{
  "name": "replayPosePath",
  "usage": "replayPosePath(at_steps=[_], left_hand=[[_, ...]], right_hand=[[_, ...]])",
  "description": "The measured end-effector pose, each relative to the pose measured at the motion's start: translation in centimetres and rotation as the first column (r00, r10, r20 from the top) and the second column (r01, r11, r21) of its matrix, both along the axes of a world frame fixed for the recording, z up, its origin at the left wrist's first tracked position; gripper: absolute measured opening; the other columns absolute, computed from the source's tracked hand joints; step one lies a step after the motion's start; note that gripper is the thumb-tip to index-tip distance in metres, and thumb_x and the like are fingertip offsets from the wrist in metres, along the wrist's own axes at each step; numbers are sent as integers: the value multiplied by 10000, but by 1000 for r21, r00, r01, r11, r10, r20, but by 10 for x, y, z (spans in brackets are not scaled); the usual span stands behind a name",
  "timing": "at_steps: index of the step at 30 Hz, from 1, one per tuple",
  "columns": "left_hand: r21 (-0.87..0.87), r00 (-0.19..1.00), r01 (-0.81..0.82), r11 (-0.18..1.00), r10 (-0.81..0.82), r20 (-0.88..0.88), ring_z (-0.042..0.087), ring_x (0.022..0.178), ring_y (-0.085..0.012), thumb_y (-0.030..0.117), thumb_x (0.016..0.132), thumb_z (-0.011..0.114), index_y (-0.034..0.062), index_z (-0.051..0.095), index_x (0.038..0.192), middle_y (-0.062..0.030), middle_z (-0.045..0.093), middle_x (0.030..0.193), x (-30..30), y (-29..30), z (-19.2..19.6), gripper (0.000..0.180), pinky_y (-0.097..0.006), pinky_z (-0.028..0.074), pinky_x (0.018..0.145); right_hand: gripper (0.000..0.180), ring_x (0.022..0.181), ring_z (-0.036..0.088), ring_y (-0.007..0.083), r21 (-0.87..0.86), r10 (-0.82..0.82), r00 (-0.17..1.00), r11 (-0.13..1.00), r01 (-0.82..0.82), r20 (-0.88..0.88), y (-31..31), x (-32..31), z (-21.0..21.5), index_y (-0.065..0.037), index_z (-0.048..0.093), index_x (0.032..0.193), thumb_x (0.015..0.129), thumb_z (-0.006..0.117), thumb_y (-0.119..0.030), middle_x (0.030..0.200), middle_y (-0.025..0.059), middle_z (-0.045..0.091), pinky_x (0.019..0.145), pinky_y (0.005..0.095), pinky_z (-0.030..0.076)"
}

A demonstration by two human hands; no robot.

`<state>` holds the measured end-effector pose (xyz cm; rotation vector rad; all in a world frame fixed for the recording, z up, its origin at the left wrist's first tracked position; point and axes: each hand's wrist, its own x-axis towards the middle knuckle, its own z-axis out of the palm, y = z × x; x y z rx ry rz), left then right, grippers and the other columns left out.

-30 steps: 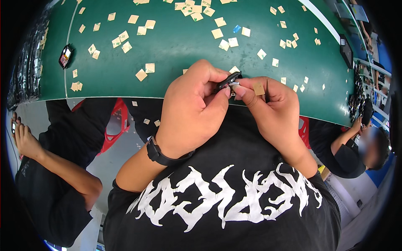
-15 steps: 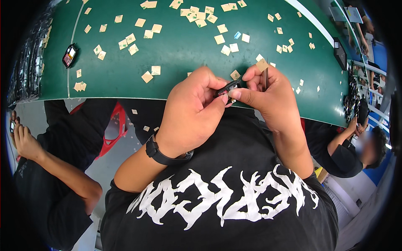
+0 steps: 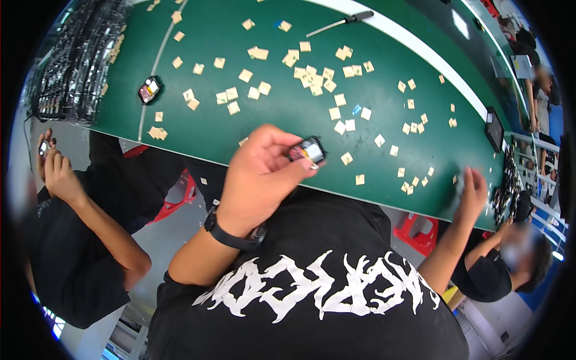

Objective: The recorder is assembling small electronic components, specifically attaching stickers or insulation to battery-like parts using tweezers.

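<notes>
My left hand (image 3: 259, 174) is closed around a small black watch case (image 3: 308, 151), thumb on its lower edge. The open side of the case faces up, with a pale rectangular part and some red and yellow inside. Far to the right, over the table's near edge, my right hand (image 3: 473, 195) is stretched away from the case. Its fingers are blurred, and a pale smear beside them cannot be made out. Another open watch case (image 3: 150, 90) lies on the green table (image 3: 210, 129) at the left.
Many beige paper squares (image 3: 312, 78) are scattered over the table. A screwdriver (image 3: 345, 22) lies at the back. Piled black parts (image 3: 75, 78) stand at the left end, more dark pieces (image 3: 509, 186) at the right, near a black box (image 3: 494, 129). Co-workers sit on both sides.
My right hand has left the watch case and moved far right; the beige square and thin strip seen in it no longer show. The left hand still holds the case. The whole view has shifted.
</notes>
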<state>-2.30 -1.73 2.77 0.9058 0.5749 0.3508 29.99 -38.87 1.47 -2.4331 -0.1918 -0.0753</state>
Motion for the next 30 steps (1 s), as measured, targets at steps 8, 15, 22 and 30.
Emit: replayPosePath(at_steps=[8,15,22,30], left_hand=[[679,766,-471,563,642,-2,665,917,-126,-47,923,671,-33,625,1160,-76,660,1051,-40,107,0,242,-268,564,837],[887,585,-336,317,808,-67,663,861,-85,45,912,716,-35,663,1124,-52,710,967,-65,183,1,233,-227,522,782],[843,582,-222,490,760,-288,673,833,-115,112,923,704,-50,655,1175,-71,723,985,-73,249,-19,304,-216,504,706],[958,395,173,229,875,-280,715,912,-235,304,903,696,-27,688,1173,-154,743,1043,-71,231,-6,427,-335,532,841]], right_hand=[[571,1171,590,407,-651,-54,847,614,446,529,-201,81,-19,14,622,1277,934,663,-442,1239,244,645,989,458,473],[477,1206,578,388,-712,-3,887,596,372,461,-238,117,-19,35,608,1290,995,591,-340,1273,244,624,1006,440,474],[448,1070,650,434,-665,-109,881,615,424,460,-267,129,-25,-15,624,1290,999,554,-349,1191,267,669,888,498,519],[392,1066,652,405,-691,-104,882,583,428,459,-245,137,-10,-86,610,1331,981,553,-254,1204,219,672,887,482,519]])
